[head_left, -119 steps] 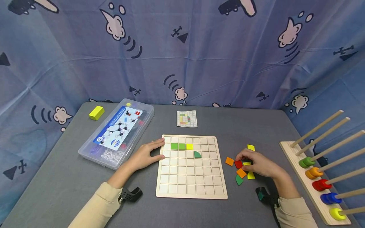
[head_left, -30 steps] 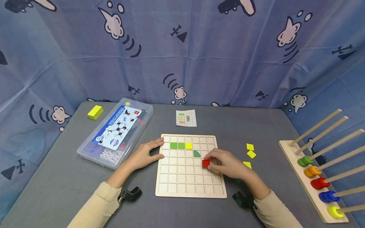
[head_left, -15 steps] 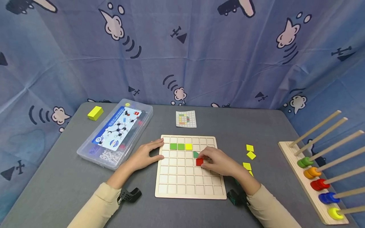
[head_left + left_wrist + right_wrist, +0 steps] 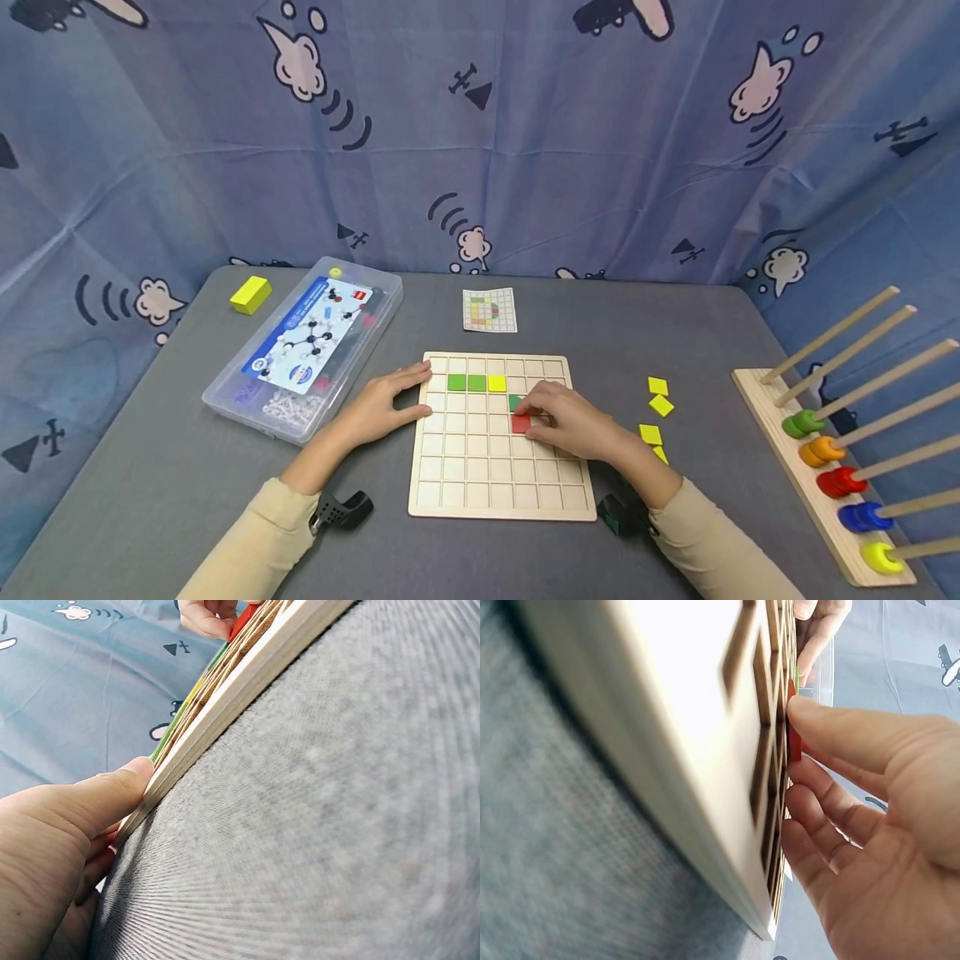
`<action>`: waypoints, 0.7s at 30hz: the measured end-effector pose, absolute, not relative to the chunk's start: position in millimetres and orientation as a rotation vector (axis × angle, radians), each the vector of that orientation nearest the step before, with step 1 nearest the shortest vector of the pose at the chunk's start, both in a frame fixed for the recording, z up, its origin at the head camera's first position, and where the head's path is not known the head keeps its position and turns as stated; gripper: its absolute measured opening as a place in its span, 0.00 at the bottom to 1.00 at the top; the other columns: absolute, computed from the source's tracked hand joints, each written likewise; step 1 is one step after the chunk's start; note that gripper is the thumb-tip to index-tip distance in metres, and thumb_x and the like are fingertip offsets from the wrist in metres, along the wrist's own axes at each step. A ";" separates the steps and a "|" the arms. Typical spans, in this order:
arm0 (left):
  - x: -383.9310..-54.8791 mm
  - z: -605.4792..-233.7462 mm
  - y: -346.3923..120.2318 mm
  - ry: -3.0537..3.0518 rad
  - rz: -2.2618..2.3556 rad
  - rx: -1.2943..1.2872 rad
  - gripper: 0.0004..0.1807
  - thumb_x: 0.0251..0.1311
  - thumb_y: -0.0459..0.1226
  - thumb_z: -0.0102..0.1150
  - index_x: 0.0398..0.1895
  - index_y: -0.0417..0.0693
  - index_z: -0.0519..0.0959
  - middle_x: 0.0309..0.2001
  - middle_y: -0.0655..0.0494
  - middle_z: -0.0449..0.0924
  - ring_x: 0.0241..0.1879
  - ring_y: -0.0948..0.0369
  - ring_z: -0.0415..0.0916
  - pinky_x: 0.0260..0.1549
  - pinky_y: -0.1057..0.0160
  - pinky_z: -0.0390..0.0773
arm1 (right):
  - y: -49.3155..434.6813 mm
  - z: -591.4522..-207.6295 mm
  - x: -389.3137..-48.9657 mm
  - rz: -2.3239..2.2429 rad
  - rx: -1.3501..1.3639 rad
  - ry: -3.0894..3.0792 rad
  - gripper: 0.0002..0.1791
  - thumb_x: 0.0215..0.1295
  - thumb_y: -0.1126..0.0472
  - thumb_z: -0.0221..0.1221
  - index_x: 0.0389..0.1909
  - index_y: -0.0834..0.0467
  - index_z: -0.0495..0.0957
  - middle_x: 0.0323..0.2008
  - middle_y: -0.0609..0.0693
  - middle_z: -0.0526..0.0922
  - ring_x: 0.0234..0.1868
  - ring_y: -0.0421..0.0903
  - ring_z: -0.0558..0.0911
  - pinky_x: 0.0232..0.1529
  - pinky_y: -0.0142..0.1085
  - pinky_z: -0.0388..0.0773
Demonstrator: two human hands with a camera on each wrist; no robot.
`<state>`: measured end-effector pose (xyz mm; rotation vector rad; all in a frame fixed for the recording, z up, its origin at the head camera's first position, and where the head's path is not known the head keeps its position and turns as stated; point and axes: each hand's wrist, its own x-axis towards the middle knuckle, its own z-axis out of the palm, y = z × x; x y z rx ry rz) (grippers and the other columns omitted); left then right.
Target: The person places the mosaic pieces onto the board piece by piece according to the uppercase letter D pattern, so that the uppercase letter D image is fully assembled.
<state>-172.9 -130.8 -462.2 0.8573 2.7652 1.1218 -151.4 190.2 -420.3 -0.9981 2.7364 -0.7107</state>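
Observation:
A wooden grid board (image 4: pixel 465 487) lies on the grey table. My left hand (image 4: pixel 384 408) rests at its left edge with fairly straight fingers; in the left wrist view the thumb (image 4: pixel 112 791) presses the board's side. My right hand (image 4: pixel 573 425) pinches a red square tile (image 4: pixel 520 425) between thumb and finger over a cell right of centre. The right wrist view shows this red tile (image 4: pixel 795 739) tilted against the grid. Just above it sits a green quarter-circle tile (image 4: pixel 514 403), partly covered by my fingers. Two green square tiles (image 4: pixel 467 383) and a yellow square tile (image 4: pixel 497 383) fill cells in an upper row.
Several yellow tiles (image 4: pixel 651 434) lie right of the board, some partly hidden by my right forearm. A printed pattern card (image 4: pixel 490 310) lies behind the board. Left stand a clear plastic case (image 4: pixel 307 350) and a yellow block (image 4: pixel 251 295); right, a wooden peg rack (image 4: pixel 825 483) with coloured rings.
My right hand has picked the red tile from the loose pile and carried it left onto the board, moving slightly further left in the last second. My left hand stays at the edge.

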 end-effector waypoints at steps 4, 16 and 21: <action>-172.8 -462.2 -130.7 2.767 1.126 0.858 0.32 0.57 0.47 0.64 0.64 0.43 0.71 0.68 0.51 0.66 0.67 0.48 0.62 0.67 0.48 0.61 | 189.5 -420.7 -152.6 -0.705 -0.996 2.726 0.13 0.57 0.57 0.66 0.44 0.52 0.81 0.37 0.42 0.77 0.37 0.38 0.70 0.38 0.31 0.69; -172.9 -463.6 -130.8 2.768 1.121 0.857 0.33 0.57 0.47 0.64 0.64 0.44 0.71 0.68 0.52 0.66 0.68 0.49 0.62 0.67 0.48 0.61 | 190.4 -422.1 -152.3 -0.703 -0.985 2.723 0.14 0.57 0.59 0.66 0.45 0.52 0.81 0.39 0.43 0.77 0.37 0.38 0.70 0.38 0.31 0.71; -173.5 -464.8 -130.9 2.768 1.129 0.863 0.32 0.57 0.47 0.64 0.64 0.44 0.71 0.68 0.53 0.66 0.68 0.49 0.62 0.68 0.49 0.60 | 197.4 -418.5 -152.1 -0.735 -0.985 2.723 0.17 0.57 0.58 0.66 0.48 0.55 0.80 0.44 0.45 0.79 0.43 0.40 0.75 0.46 0.37 0.77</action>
